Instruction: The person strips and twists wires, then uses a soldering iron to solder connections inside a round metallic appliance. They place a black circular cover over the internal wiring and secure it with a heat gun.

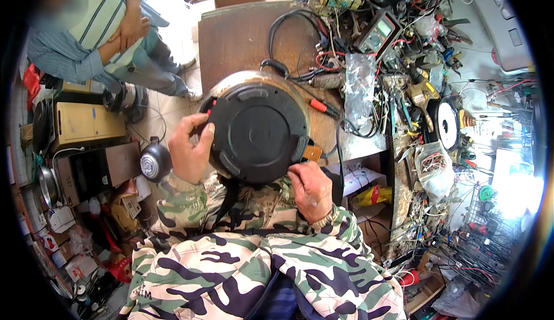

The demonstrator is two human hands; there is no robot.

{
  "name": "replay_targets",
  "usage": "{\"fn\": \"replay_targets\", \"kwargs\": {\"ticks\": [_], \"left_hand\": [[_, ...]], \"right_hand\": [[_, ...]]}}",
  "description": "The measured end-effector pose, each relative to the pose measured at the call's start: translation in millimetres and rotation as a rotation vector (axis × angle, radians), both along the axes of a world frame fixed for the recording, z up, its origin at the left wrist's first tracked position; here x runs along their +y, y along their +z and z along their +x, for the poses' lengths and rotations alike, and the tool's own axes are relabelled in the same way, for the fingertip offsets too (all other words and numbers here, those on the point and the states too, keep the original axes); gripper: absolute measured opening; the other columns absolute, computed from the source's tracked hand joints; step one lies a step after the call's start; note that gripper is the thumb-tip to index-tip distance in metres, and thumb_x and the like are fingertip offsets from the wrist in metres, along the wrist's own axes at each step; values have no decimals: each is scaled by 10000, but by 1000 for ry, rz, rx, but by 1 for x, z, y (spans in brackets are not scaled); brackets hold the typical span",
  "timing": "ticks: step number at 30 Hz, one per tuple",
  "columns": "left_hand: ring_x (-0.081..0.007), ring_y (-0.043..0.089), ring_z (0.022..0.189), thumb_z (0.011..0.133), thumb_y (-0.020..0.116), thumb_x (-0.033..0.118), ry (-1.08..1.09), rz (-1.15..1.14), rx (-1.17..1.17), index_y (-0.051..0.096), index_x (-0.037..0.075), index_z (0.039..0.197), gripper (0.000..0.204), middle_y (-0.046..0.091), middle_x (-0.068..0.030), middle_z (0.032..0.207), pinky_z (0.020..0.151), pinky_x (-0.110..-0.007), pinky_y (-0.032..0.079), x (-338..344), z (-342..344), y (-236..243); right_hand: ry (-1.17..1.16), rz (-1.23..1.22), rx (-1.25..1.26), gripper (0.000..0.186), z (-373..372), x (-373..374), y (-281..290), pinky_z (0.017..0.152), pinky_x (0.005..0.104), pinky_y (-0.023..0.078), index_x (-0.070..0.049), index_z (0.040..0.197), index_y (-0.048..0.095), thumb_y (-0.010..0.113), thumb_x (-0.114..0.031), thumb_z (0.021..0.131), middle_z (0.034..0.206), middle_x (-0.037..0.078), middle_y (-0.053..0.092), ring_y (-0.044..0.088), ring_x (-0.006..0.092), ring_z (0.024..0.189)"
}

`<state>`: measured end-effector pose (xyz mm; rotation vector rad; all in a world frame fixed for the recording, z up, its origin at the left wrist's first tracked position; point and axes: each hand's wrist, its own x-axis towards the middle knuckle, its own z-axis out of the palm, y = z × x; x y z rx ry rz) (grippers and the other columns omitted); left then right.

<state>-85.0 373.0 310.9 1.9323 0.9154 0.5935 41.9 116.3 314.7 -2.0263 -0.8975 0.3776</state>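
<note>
A round appliance lies bottom up at the near edge of the workbench, its black plastic base facing me. The base has raised feet around its rim, and a pale metal body shows behind it. My left hand is at the left edge of the base, thumb and forefinger closed on the rim beside a small black and red part. My right hand is at the lower right edge, its fingertips pinched against the rim. Anything small between those fingertips is hidden. A brown tab sticks out just above this hand.
Beyond the appliance, a black cable curls on the brown bench top. A red-handled tool, a clear plastic bag and a multimeter lie rightward, among heaped tools and wires. A person stands at the far left.
</note>
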Motion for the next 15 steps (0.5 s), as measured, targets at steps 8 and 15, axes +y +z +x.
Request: {"fn": "replay_targets", "kwargs": {"ticks": [8, 15], "left_hand": [[-250, 711, 972, 897, 728, 51, 31, 31, -2, 702, -42, 1099, 224, 732, -155, 1063, 893, -342, 554, -4, 2, 4], [-250, 704, 993, 900, 722, 48, 34, -8, -7, 702, -45, 1111, 231, 725, -155, 1090, 897, -337, 547, -5, 4, 9]], "right_hand": [[-32, 24, -131, 132, -4, 2, -7, 713, 409, 567, -26, 981, 731, 780, -68, 866, 907, 141, 706, 703, 344, 821], [229, 86, -498, 454, 3, -9, -24, 665, 391, 562, 32, 1201, 692, 760, 20, 752, 1004, 131, 658, 667, 294, 779]]}}
